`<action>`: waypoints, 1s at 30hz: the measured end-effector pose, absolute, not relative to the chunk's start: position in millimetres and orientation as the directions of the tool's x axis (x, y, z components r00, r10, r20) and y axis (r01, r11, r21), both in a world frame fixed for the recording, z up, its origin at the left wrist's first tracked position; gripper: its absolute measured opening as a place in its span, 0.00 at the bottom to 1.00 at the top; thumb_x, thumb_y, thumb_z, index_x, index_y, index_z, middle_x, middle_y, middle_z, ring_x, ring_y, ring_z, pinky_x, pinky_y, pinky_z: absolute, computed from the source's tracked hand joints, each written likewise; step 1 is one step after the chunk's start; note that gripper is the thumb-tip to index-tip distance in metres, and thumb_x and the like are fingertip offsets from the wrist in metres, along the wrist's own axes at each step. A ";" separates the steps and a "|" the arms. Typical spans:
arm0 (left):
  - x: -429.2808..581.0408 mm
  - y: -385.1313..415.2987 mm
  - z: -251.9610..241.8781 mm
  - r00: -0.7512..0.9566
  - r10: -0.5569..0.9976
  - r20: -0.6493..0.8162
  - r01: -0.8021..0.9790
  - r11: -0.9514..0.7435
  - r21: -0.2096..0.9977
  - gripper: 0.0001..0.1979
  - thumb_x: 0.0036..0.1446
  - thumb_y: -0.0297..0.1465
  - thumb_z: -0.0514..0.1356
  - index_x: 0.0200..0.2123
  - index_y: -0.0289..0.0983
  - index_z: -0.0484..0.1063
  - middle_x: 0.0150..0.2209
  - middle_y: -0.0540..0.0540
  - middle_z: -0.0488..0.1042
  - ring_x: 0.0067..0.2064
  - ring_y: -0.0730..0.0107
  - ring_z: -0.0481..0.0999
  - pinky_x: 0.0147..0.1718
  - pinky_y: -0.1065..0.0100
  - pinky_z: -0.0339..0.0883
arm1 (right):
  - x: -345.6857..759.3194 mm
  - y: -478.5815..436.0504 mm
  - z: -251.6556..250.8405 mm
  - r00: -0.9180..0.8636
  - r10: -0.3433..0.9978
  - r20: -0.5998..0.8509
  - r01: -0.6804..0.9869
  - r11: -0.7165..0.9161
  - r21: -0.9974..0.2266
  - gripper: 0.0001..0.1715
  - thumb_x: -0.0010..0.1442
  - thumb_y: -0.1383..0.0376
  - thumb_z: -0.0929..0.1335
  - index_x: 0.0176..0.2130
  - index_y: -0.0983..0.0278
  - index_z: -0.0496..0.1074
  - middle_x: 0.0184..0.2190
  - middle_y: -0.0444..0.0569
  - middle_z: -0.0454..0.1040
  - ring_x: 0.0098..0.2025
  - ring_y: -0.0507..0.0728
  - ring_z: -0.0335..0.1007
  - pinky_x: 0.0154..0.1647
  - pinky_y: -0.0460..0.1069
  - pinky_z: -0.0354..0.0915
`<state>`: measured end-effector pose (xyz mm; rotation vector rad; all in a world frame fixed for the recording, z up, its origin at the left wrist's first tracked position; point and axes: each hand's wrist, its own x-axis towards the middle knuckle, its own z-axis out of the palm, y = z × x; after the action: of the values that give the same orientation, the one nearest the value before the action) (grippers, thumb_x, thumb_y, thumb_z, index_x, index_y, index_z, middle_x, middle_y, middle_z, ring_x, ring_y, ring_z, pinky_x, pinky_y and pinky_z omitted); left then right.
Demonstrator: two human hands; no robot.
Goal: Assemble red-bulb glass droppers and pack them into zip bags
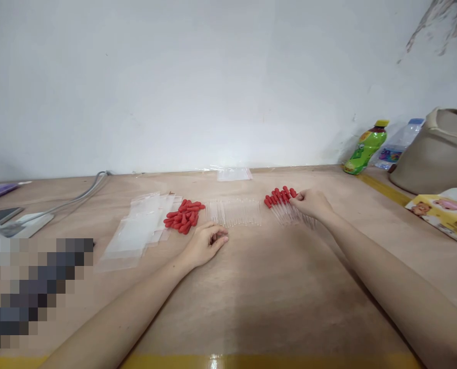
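My left hand [205,242] rests on the wooden table [251,297], fingers loosely curled, holding nothing I can see. It lies just in front of a pile of loose red rubber bulbs [184,216] and a row of clear glass tubes [236,212]. My right hand [309,202] reaches over a row of assembled droppers with red bulbs [280,197], fingertips pinched at the rightmost dropper. A stack of clear plastic bags [138,230] lies left of the bulbs.
A green bottle [365,147] and a clear water bottle [399,144] lean at the back right by a beige bag [439,151]. A yellow tissue pack [445,212] lies at right. Cables [78,197], a phone [5,214] and another clear bag [234,174] sit further back.
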<state>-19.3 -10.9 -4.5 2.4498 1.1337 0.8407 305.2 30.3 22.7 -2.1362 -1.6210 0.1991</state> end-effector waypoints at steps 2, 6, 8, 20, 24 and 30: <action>-19.6 -10.5 -4.5 0.515 0.774 0.368 0.592 -0.631 0.501 0.09 0.54 0.32 0.56 0.36 0.35 0.72 0.29 0.48 0.69 0.27 0.75 0.67 0.27 0.72 0.64 | 302.5 27.8 22.0 0.302 0.947 0.105 0.888 -0.240 -0.391 0.13 0.47 0.57 0.63 0.21 0.62 0.70 0.23 0.48 0.71 0.27 0.55 0.66 0.24 0.46 0.54; -19.9 -10.8 -3.5 0.515 0.776 0.365 0.591 -0.629 0.505 0.09 0.54 0.32 0.56 0.36 0.36 0.73 0.30 0.47 0.70 0.27 0.75 0.67 0.27 0.71 0.64 | 298.2 23.8 29.4 0.277 0.961 0.006 0.924 -0.264 -0.277 0.18 0.48 0.53 0.63 0.18 0.63 0.67 0.21 0.50 0.70 0.26 0.56 0.66 0.23 0.47 0.53; -19.9 -11.3 -2.5 0.513 0.776 0.367 0.587 -0.629 0.509 0.09 0.55 0.33 0.55 0.36 0.36 0.73 0.30 0.48 0.70 0.27 0.75 0.67 0.27 0.71 0.64 | 294.5 21.7 32.5 0.272 0.962 0.028 0.932 -0.256 -0.256 0.20 0.48 0.50 0.63 0.19 0.63 0.67 0.21 0.50 0.70 0.26 0.56 0.66 0.23 0.47 0.53; -19.1 -11.0 -2.7 0.519 0.769 0.373 0.596 -0.638 0.487 0.09 0.55 0.32 0.55 0.36 0.35 0.72 0.29 0.48 0.69 0.26 0.75 0.67 0.27 0.72 0.64 | 216.4 24.4 26.5 0.091 0.996 0.025 0.965 -0.082 -0.249 0.16 0.52 0.58 0.62 0.29 0.65 0.72 0.32 0.56 0.74 0.36 0.61 0.70 0.29 0.49 0.60; -19.5 -10.8 -3.3 0.524 0.767 0.369 0.594 -0.640 0.487 0.08 0.54 0.31 0.56 0.36 0.35 0.72 0.30 0.47 0.69 0.27 0.75 0.67 0.28 0.72 0.63 | 212.5 42.4 24.9 0.110 0.992 -0.069 0.961 -0.123 -0.249 0.16 0.51 0.61 0.63 0.37 0.66 0.73 0.38 0.59 0.73 0.40 0.64 0.70 0.33 0.53 0.63; -19.6 -10.3 -4.3 0.521 0.771 0.366 0.597 -0.635 0.489 0.08 0.54 0.30 0.56 0.36 0.35 0.72 0.30 0.47 0.69 0.27 0.75 0.67 0.28 0.72 0.63 | 213.8 56.0 19.0 0.064 0.991 -0.119 0.961 -0.093 -0.262 0.18 0.52 0.63 0.62 0.40 0.69 0.73 0.39 0.61 0.73 0.40 0.63 0.70 0.35 0.51 0.64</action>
<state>-19.6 -10.3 -4.3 2.4622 1.1430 0.8145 213.8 56.0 19.0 -2.2051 -2.0351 0.4062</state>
